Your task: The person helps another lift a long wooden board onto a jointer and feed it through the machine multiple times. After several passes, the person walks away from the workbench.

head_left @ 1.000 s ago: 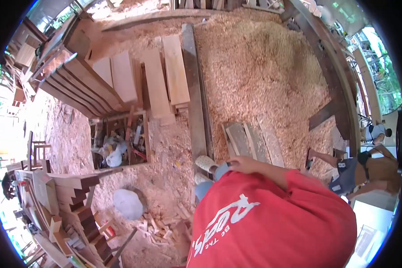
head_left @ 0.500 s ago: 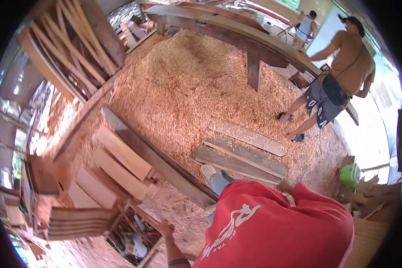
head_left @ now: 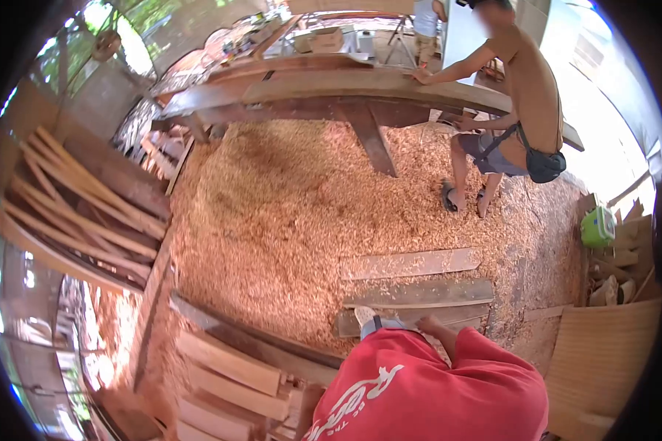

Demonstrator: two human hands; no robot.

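The red shirt (head_left: 434,382) I wear fills the bottom of the view. Just past its front edge my right hand (head_left: 432,325) shows in part, close to my leg and above the dusty boards (head_left: 418,294); its fingers are too small and blurred to read. Of my left arm only a strip (head_left: 311,409) appears beside the shirt, near the cut planks (head_left: 232,360), and its fingers are hidden. My shoe (head_left: 365,316) is at the end of the nearest board.
Wood shavings (head_left: 272,213) cover the floor. A long timber beam (head_left: 257,331) lies at left. Past it lean curved wood strips (head_left: 88,191). Another person (head_left: 529,88) stands at a long workbench (head_left: 309,87), a hand on it. A green box (head_left: 598,226) sits at right.
My view has turned and lifted, showing more of the workbench. My left arm has drawn in toward the shirt. The other person now bends over the bench, one arm stretched along it.
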